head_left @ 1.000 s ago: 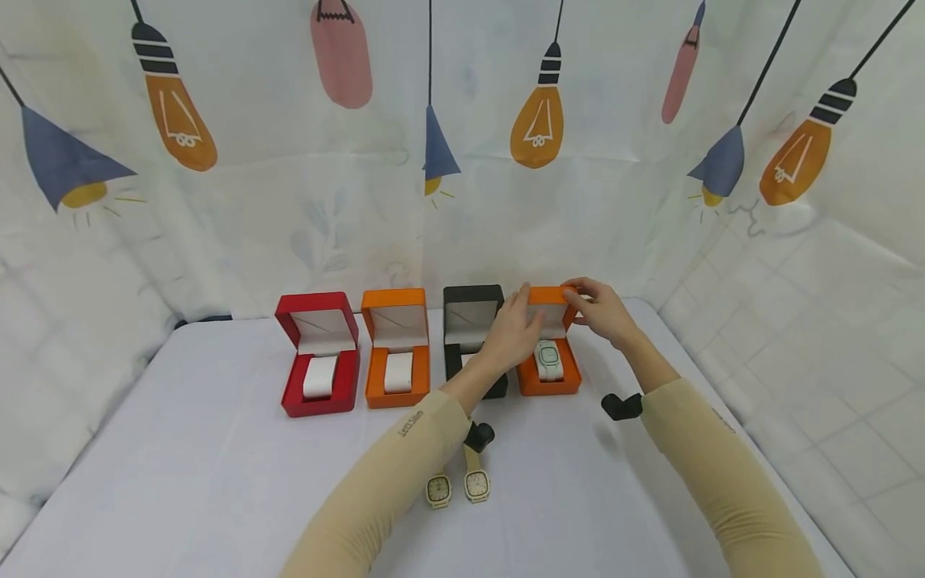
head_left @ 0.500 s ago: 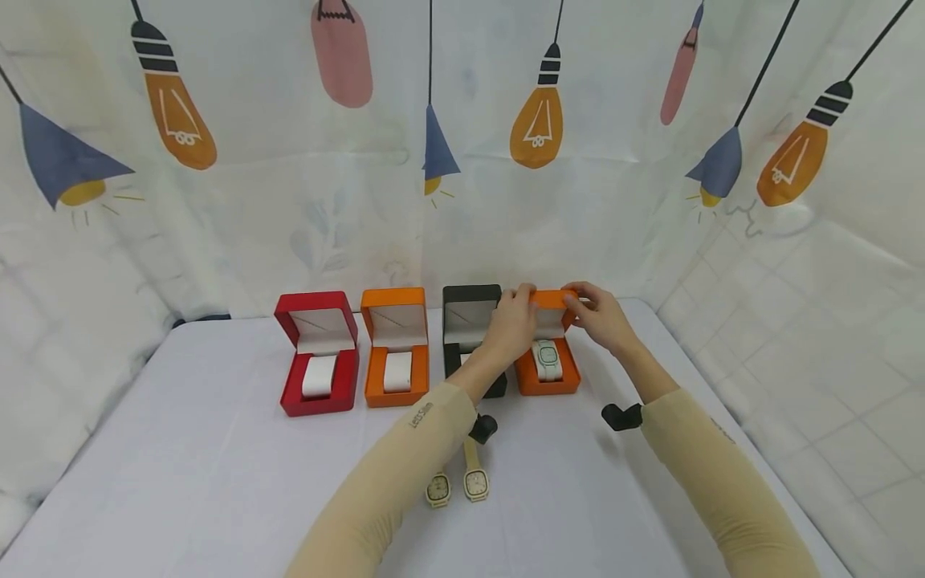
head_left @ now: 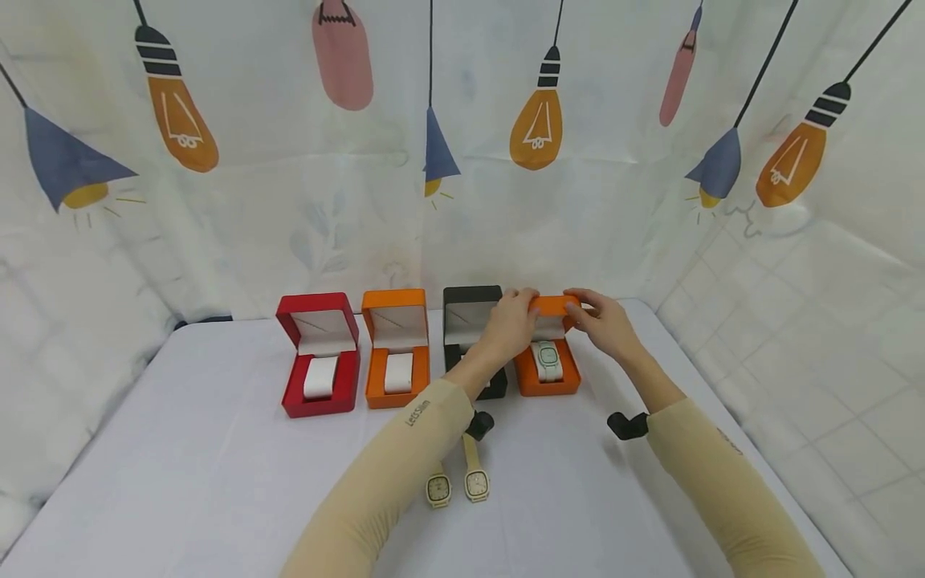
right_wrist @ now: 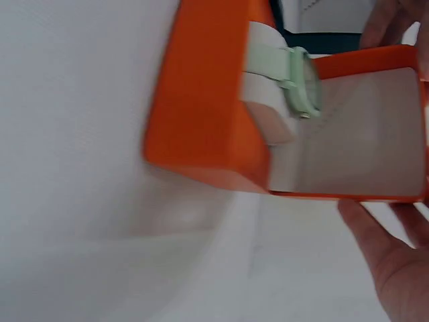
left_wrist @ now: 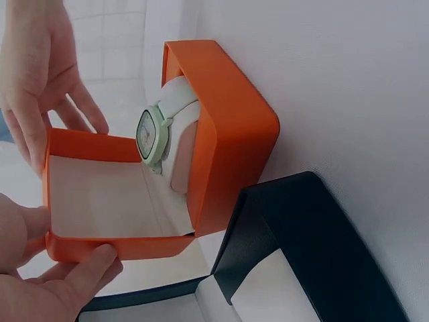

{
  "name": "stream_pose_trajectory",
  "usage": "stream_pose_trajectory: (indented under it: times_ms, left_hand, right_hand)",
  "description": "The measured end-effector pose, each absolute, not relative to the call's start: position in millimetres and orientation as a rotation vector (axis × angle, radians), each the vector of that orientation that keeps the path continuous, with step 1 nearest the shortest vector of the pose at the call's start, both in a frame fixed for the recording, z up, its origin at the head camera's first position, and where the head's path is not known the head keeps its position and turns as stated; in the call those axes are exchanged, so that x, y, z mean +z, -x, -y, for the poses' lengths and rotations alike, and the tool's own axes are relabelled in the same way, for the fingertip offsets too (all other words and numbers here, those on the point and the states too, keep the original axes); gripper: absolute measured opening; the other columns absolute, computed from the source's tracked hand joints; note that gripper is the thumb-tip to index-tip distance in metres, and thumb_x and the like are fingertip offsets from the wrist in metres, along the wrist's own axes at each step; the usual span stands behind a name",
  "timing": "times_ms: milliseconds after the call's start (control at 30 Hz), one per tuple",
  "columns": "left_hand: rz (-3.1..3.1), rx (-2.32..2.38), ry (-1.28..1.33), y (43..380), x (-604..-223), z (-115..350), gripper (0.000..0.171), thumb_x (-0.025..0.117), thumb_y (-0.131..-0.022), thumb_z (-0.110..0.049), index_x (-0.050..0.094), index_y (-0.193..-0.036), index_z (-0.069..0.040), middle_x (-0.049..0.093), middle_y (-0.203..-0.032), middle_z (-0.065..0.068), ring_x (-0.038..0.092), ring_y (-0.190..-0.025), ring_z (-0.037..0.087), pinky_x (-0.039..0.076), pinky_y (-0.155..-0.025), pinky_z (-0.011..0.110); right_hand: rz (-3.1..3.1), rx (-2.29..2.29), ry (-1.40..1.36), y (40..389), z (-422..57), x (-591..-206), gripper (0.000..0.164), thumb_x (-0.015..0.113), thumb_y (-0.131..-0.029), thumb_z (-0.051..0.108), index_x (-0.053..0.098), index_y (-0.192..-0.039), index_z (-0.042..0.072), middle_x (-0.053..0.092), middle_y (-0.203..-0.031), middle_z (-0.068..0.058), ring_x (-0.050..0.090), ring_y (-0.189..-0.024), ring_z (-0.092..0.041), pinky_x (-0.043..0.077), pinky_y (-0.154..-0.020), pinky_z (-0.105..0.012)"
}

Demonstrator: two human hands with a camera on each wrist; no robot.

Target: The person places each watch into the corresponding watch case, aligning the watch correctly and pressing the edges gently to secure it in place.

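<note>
At the right end of the row, the orange watch box [head_left: 549, 384] holds a pale green watch [left_wrist: 153, 137] wrapped round a white cushion [left_wrist: 182, 161]. Its lid [head_left: 553, 306] is raised and tilts forward. My left hand [head_left: 510, 325] pinches the lid's left side, thumb in front, as the left wrist view also shows. On the opposite side, my right hand [head_left: 607, 326] grips the lid's right edge between thumb and fingers. The watch face looks out toward the lid's pale lining [right_wrist: 369, 134].
A black box [head_left: 470, 295] stands open just left, partly behind my left forearm. Farther left are another open orange box [head_left: 395, 298] and a red box [head_left: 312, 303], each with a bare white cushion. Two cream watches [head_left: 438, 489] lie on the white table [head_left: 217, 482] in front.
My left hand has come onto the lid's left side and curled round it. The lid has tipped forward and down a little, and the right hand has moved slightly down with it.
</note>
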State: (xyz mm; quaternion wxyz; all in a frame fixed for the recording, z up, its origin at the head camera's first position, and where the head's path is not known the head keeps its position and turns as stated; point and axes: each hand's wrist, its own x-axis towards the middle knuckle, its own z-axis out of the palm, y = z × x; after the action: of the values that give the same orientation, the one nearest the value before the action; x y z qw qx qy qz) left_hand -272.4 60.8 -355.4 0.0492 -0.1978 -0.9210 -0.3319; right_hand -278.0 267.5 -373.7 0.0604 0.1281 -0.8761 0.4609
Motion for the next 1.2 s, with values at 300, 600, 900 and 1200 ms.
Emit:
stream_pose_trajectory:
  times_ms: [300,600,900,1200]
  left_hand:
    - [2.817,-1.063,0.630,267,-355,-59,0.035,0.055,-0.108,-0.019,0.056,-0.142,-0.009,0.058,-0.134,0.014,0.061,-0.117,0.024,0.053,-0.097,0.035]
    - [2.832,-1.017,0.700,264,-358,-55,0.041,0.054,-0.108,-0.019,0.053,-0.148,-0.007,0.052,-0.142,0.014,0.057,-0.125,0.025,0.049,-0.104,0.035]
    - [2.788,-1.086,0.720,259,-363,-53,0.043,0.054,-0.109,-0.017,0.052,-0.150,-0.007,0.054,-0.145,0.017,0.055,-0.131,0.029,0.048,-0.107,0.040]
    - [2.764,-1.062,0.774,255,-367,-51,0.042,0.051,-0.110,-0.018,0.051,-0.151,-0.009,0.053,-0.144,0.016,0.057,-0.128,0.027,0.049,-0.105,0.038]
  right_hand:
    - [2.878,1.308,-0.398,272,-274,-350,0.046,0.061,-0.106,0.028,0.057,-0.143,0.001,0.062,-0.134,-0.023,0.064,-0.118,-0.042,0.048,-0.101,-0.059]
    - [2.879,1.308,-0.417,265,-275,-351,0.045,0.063,-0.105,0.024,0.058,-0.143,0.001,0.064,-0.131,-0.023,0.064,-0.119,-0.041,0.049,-0.101,-0.059]
    - [2.784,1.200,-0.465,260,-273,-361,0.041,0.066,-0.103,0.022,0.063,-0.140,0.004,0.064,-0.134,-0.020,0.064,-0.118,-0.043,0.055,-0.094,-0.055]
    - [2.699,1.135,-0.499,256,-271,-368,0.033,0.069,-0.100,0.014,0.068,-0.133,0.007,0.063,-0.136,-0.019,0.063,-0.116,-0.048,0.056,-0.091,-0.055]
